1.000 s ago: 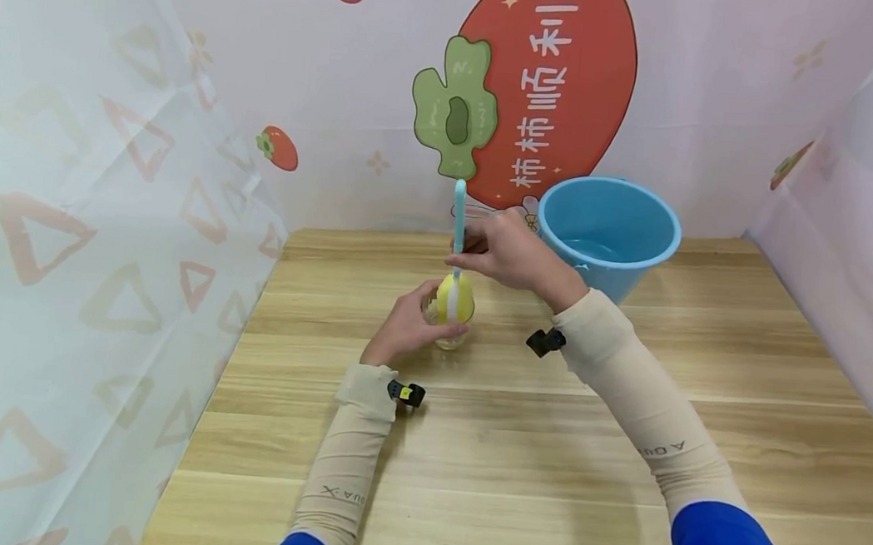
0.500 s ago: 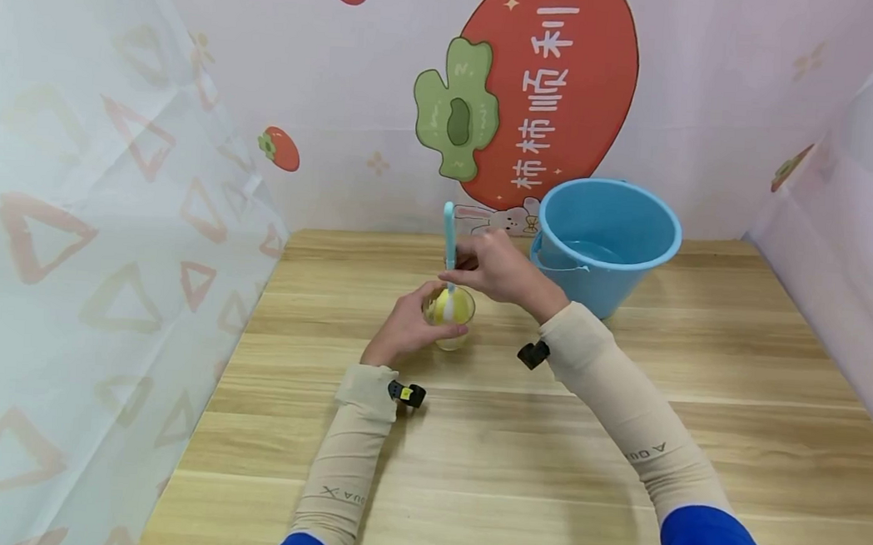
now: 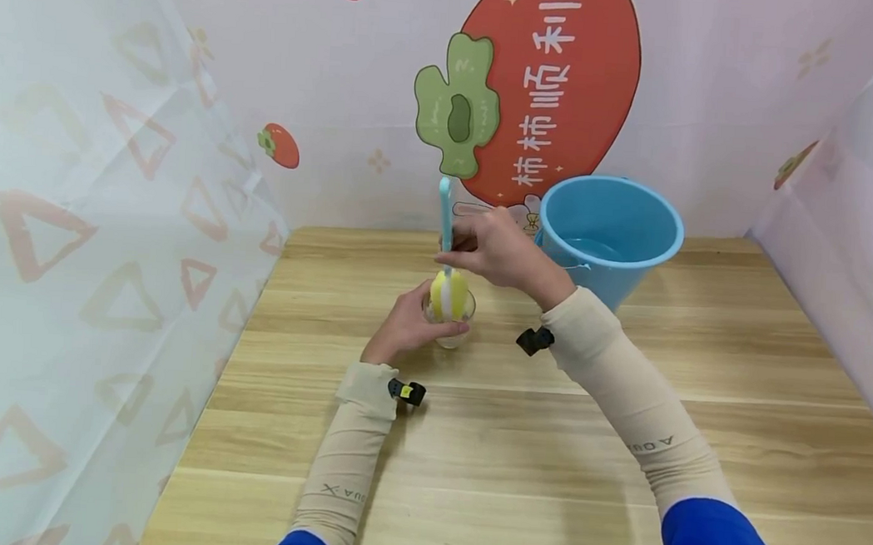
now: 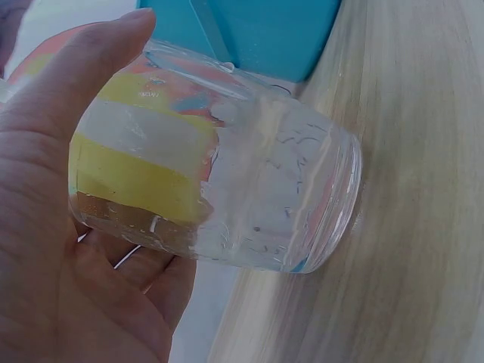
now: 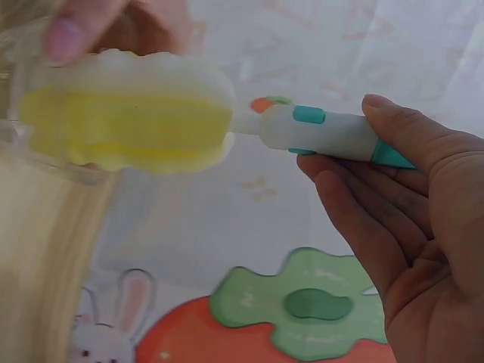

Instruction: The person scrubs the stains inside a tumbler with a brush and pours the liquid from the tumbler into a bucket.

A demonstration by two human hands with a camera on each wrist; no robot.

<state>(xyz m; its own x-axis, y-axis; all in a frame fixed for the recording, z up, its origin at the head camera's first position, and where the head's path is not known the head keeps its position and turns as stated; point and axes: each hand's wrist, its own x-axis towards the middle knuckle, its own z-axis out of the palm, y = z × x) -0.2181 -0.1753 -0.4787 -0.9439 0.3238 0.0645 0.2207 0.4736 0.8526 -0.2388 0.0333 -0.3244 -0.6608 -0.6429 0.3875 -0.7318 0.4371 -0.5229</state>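
My left hand holds a clear glass cup around its side, thumb on one side and fingers on the other. Whether the cup's base touches the table I cannot tell. Between thumb and fingers, my right hand grips the white and light-blue handle of a sponge bottle brush. The brush's yellow and white sponge head sits partly inside the cup, its top standing above the rim. In the head view the handle points nearly straight up. Fine marks or droplets show on the cup's wall in the left wrist view.
A light-blue bucket with a thin handle stands at the back right, close to my right forearm. The wooden table meets a printed cloth backdrop behind, and more cloth hangs at both sides.
The brush went down into the cup, then came partly back up with my right hand. Its handle top is slightly further left than at first. My left hand and the cup stayed in place.
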